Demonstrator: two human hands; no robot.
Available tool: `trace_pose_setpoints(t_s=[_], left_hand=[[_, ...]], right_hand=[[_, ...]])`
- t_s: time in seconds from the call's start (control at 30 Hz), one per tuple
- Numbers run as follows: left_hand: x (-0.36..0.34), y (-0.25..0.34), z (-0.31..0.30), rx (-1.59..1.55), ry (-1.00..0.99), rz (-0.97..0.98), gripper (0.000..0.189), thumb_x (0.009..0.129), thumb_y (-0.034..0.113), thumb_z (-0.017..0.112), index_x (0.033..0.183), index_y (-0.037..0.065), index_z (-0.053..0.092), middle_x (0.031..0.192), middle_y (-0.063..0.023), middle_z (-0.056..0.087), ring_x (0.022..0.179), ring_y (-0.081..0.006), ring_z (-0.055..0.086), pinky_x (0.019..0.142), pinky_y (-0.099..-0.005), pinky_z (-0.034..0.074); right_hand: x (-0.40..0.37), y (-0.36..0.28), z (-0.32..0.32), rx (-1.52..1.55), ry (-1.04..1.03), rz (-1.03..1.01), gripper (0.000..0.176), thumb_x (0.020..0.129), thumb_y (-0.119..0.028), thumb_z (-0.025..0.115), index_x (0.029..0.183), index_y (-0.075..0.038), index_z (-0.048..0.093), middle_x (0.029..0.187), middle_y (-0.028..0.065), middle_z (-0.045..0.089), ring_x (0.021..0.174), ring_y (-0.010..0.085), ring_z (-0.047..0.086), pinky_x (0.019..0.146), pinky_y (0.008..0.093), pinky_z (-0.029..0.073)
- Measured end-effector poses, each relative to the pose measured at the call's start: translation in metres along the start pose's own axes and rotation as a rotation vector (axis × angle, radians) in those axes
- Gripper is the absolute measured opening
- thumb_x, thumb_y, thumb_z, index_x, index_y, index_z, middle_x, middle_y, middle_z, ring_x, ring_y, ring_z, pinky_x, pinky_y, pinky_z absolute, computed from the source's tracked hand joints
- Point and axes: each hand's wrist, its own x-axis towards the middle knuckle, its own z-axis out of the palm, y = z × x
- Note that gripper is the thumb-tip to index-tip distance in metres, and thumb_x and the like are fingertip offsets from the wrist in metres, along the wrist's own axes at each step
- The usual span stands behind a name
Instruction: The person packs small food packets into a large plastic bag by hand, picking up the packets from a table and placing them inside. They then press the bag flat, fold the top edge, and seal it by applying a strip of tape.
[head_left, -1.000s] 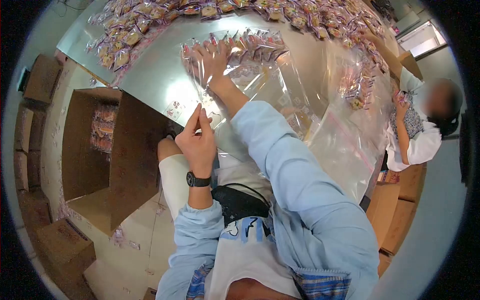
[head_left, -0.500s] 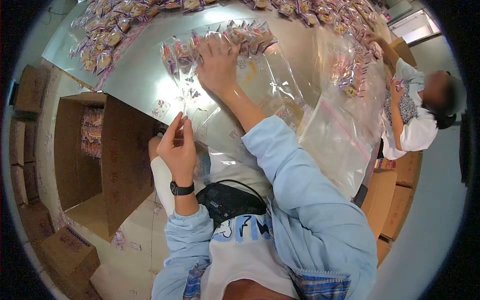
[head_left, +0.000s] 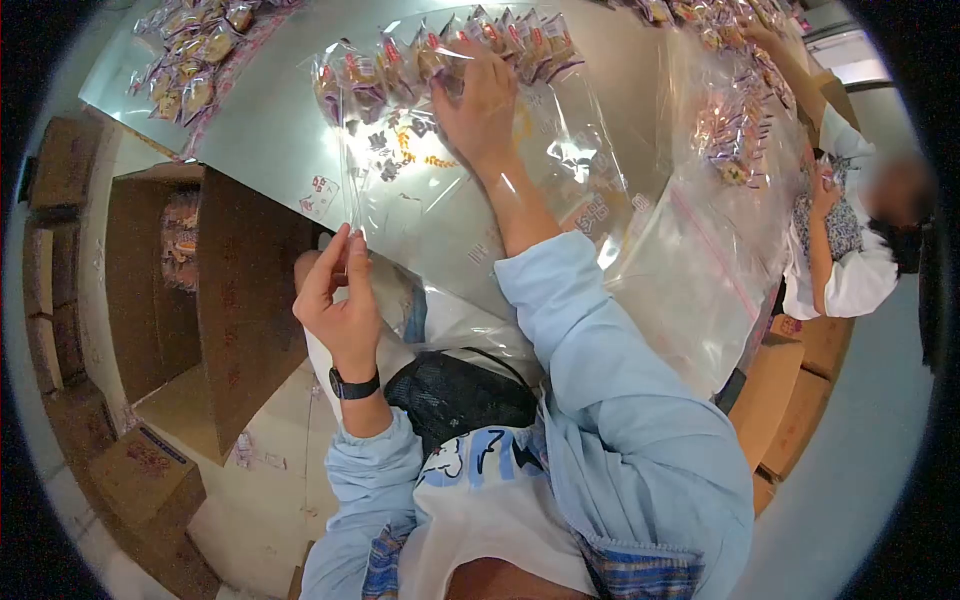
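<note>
A large clear plastic bag lies over the metal table's front and hangs down to my lap. My left hand pinches its left edge between thumb and fingers, near the table edge. Inside the bag, as far as the film shows, my right hand reaches up to a row of individually wrapped pastries. Its fingers curl over a wrapped pastry in the middle of that row; the fingertips are partly hidden. More wrapped pastries stand on the left of the hand, slightly tilted.
Piles of wrapped pastries lie at the back left. To the right are a stack of flat clear bags and a filled bag. An open carton stands left of the table. A co-worker works at the right.
My right hand has moved slightly right and up along the row, and the pastries show more spread out. My left hand still pinches the bag's edge. The view has shifted a little.
</note>
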Motion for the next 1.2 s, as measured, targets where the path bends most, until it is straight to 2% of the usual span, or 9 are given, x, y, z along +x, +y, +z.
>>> trace_pose_setpoints(t_s=[0.13, 0.23, 0.33, 0.57, 0.77, 0.87, 1.07, 1.17, 1.2], left_hand=[[-0.002, -0.004, 0.000, 0.027, -0.020, 0.055, 0.024, 0.097, 0.005, 0.074, 0.119, -0.003, 0.075, 0.096, -0.0075, 0.077, 0.074, -0.0069, 0.067, 0.066, -0.0205, 0.053], [-0.002, -0.004, -0.002, 0.042, -0.030, 0.059, 0.024, 0.097, 0.006, 0.074, 0.118, -0.003, 0.075, 0.095, -0.0073, 0.077, 0.073, -0.0067, 0.066, 0.065, -0.0203, 0.052], [-0.003, -0.002, -0.002, 0.039, -0.022, 0.039, 0.023, 0.097, 0.006, 0.074, 0.118, -0.003, 0.075, 0.095, -0.0070, 0.077, 0.074, -0.0067, 0.066, 0.064, -0.0205, 0.052], [-0.004, -0.001, -0.002, 0.031, -0.006, -0.024, 0.024, 0.098, 0.006, 0.072, 0.119, -0.005, 0.074, 0.100, -0.0098, 0.077, 0.081, -0.0087, 0.069, 0.071, -0.0219, 0.056], [-0.003, -0.004, -0.001, -0.013, 0.020, 0.013, 0.023, 0.094, 0.001, 0.074, 0.116, -0.004, 0.076, 0.095, -0.0106, 0.078, 0.074, -0.0085, 0.069, 0.067, -0.0203, 0.053], [-0.003, -0.005, 0.000, -0.040, 0.020, -0.005, 0.021, 0.095, 0.003, 0.074, 0.115, -0.003, 0.076, 0.091, -0.0074, 0.077, 0.074, -0.0078, 0.067, 0.065, -0.0203, 0.052], [0.008, 0.002, -0.001, -0.005, 0.012, -0.063, 0.021, 0.095, 0.007, 0.074, 0.115, -0.001, 0.075, 0.086, -0.0024, 0.071, 0.072, -0.0070, 0.063, 0.062, -0.0222, 0.050], [0.008, 0.008, -0.003, 0.068, -0.047, -0.082, 0.027, 0.093, 0.008, 0.076, 0.118, -0.001, 0.073, 0.093, -0.0056, 0.071, 0.077, -0.0089, 0.063, 0.064, -0.0231, 0.051], [0.007, 0.010, -0.002, 0.074, -0.047, -0.047, 0.030, 0.091, 0.008, 0.077, 0.119, 0.000, 0.072, 0.095, -0.0063, 0.070, 0.078, -0.0098, 0.062, 0.066, -0.0239, 0.051]], right_hand=[[0.004, -0.006, 0.002, -0.007, 0.073, 0.139, 0.066, 0.075, -0.026, 0.088, 0.129, -0.003, 0.059, 0.123, 0.0161, 0.061, 0.120, 0.0359, 0.055, 0.107, 0.0502, 0.039], [0.008, -0.014, -0.008, -0.043, 0.110, 0.171, 0.063, 0.076, -0.023, 0.087, 0.130, -0.007, 0.059, 0.128, 0.0194, 0.058, 0.122, 0.0376, 0.055, 0.103, 0.0507, 0.043], [0.003, -0.013, -0.005, 0.231, 0.000, 0.412, 0.065, 0.074, -0.020, 0.088, 0.130, -0.005, 0.058, 0.124, 0.0201, 0.059, 0.116, 0.0403, 0.058, 0.099, 0.0499, 0.047], [0.000, -0.013, -0.010, 0.340, 0.003, 0.255, 0.055, 0.083, 0.000, 0.067, 0.136, -0.005, 0.058, 0.119, 0.0206, 0.065, 0.109, 0.0403, 0.060, 0.097, 0.0482, 0.050], [0.002, -0.016, -0.014, 0.153, -0.126, 0.167, 0.047, 0.083, 0.002, 0.065, 0.129, -0.004, 0.066, 0.133, 0.0219, 0.063, 0.108, 0.0406, 0.061, 0.095, 0.0483, 0.052], [0.000, -0.011, -0.010, 0.330, -0.151, 0.231, 0.053, 0.086, -0.004, 0.068, 0.138, -0.006, 0.064, 0.139, 0.0243, 0.060, 0.118, 0.0402, 0.061, 0.100, 0.0431, 0.051], [-0.027, -0.062, -0.076, -0.165, -0.315, 0.198, 0.060, 0.086, -0.013, 0.071, 0.141, 0.004, 0.054, 0.153, 0.0286, 0.046, 0.133, 0.0441, 0.051, 0.109, 0.0506, 0.044], [-0.081, -0.083, -0.158, 0.130, -0.790, 0.040, 0.047, 0.086, -0.019, 0.073, 0.128, 0.000, 0.065, 0.145, 0.0225, 0.054, 0.133, 0.0399, 0.051, 0.108, 0.0547, 0.041], [-0.083, -0.090, -0.187, 0.288, -0.829, -0.063, 0.041, 0.088, -0.021, 0.073, 0.123, 0.001, 0.069, 0.139, 0.0233, 0.060, 0.125, 0.0406, 0.059, 0.102, 0.0493, 0.048]])
